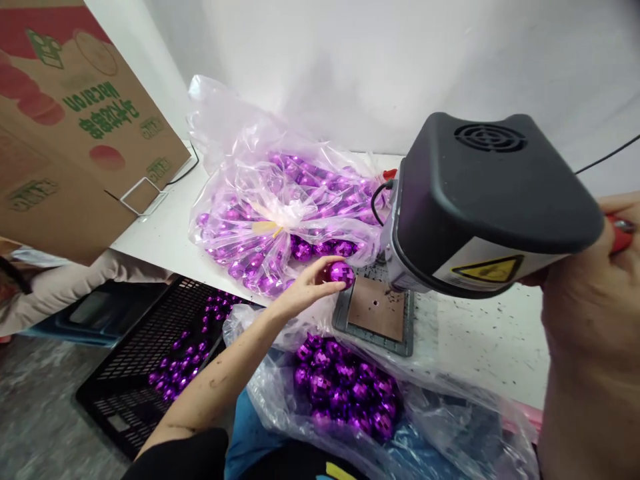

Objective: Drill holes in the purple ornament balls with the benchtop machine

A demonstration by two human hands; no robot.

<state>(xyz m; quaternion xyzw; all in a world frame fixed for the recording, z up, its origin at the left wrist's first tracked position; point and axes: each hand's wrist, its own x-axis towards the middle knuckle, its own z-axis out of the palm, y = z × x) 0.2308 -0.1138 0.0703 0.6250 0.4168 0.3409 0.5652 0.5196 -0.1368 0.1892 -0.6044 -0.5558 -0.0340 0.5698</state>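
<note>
White table (480, 343), purple balls (345, 393) in bags (286, 215) and crate (137, 327) — left hand (307, 287) pinches one, right hand (583, 287) grips red handle (621, 235).

"What's at the back?"
"A smooth whitish wall (350, 47), softly shadowed in the middle, a thin black cable (607, 155) before it at right."
"And lower down?"
"A white tabletop (170, 240) against it, dark-speckled toward the right, and a mottled grey floor (40, 400) at lower left."
</note>
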